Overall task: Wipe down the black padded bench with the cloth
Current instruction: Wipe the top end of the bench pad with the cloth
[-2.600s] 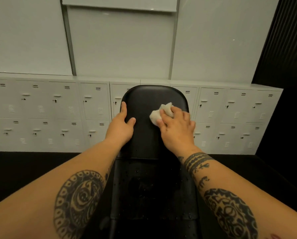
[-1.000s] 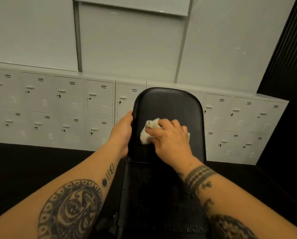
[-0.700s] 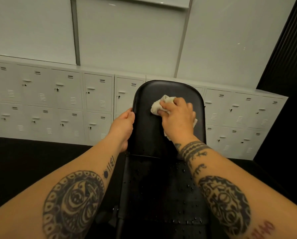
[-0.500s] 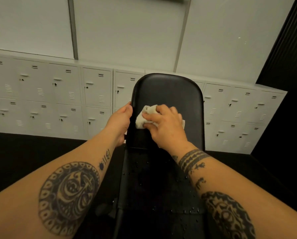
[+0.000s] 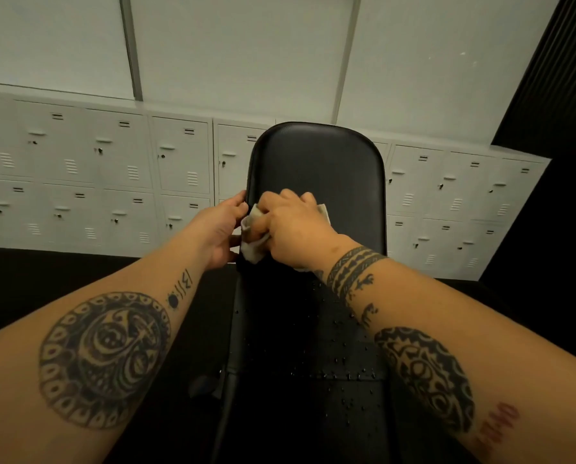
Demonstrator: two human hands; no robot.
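The black padded bench (image 5: 316, 162) runs away from me, its raised far pad rounded at the top and its near pad speckled with water drops. My right hand (image 5: 296, 229) grips a crumpled white cloth (image 5: 253, 239) and presses it on the lower left of the far pad. My left hand (image 5: 218, 229) holds the pad's left edge, fingers curled round the rim, right beside the cloth. Most of the cloth is hidden under my right hand; a corner shows at its right side.
A row of low white lockers (image 5: 112, 169) stands against the wall behind the bench. The floor (image 5: 45, 279) around the bench is black. A dark ribbed wall (image 5: 554, 95) closes off the right side.
My right hand has swept the cloth back and forth over the far pad and now sits lower and further left, near the edge. My left hand stays on the pad's left edge.
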